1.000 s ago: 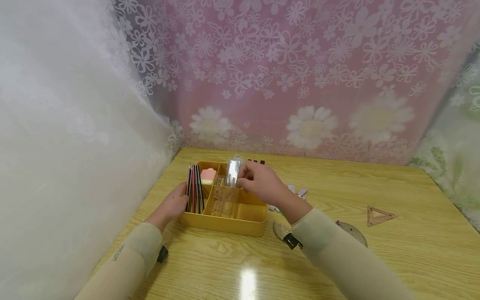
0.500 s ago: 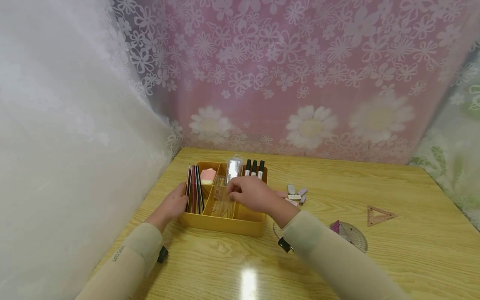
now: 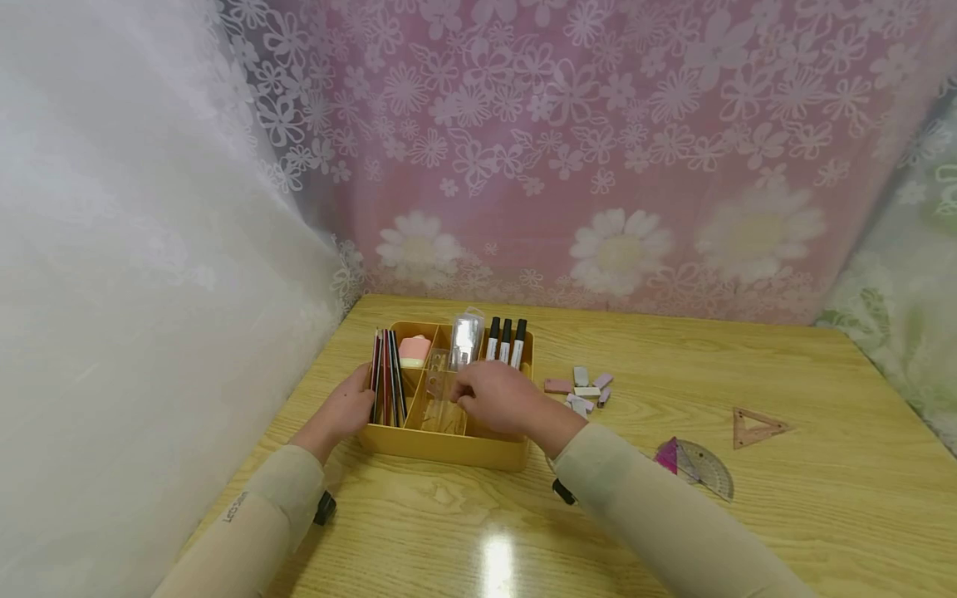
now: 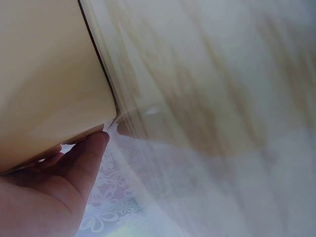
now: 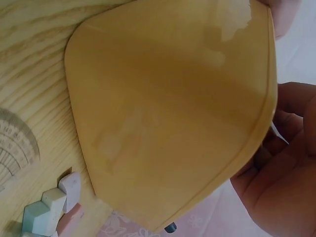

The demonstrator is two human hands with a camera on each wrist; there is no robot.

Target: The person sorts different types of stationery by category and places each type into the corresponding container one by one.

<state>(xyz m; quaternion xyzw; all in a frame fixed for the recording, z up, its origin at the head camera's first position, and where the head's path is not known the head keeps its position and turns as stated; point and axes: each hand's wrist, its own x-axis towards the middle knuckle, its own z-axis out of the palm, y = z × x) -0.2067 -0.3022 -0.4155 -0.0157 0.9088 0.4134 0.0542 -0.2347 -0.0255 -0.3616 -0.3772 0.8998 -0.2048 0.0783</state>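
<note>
A yellow divided desk organizer box (image 3: pixel 449 450) stands on the table. My left hand (image 3: pixel 347 407) grips its left side, and the left wrist view shows the fingers (image 4: pixel 89 155) at the box's edge. Over the middle compartments my right hand (image 3: pixel 497 397) has its fingers curled, pinching at the right edge of a clear plastic ruler (image 3: pixel 435 389). In the right wrist view the box wall hides those fingertips. Pencils (image 3: pixel 387 378) lean in the left compartment, beside a pink-and-cream item (image 3: pixel 414 350). Behind the right hand stand a clear plastic case (image 3: pixel 467 336) and black-capped markers (image 3: pixel 506 336).
Several small erasers (image 3: pixel 586 391) lie right of the box. Farther right are a clear protractor (image 3: pixel 706 469) with a magenta piece (image 3: pixel 667 456) and a triangular set square (image 3: pixel 757 428). A white curtain (image 3: pixel 172 249) borders the left, a pink floral one (image 3: pixel 508 183) the back.
My right hand has come down and slightly nearer from beside the clear case to the middle compartments, uncovering the markers and erasers. The left hand stays on the box.
</note>
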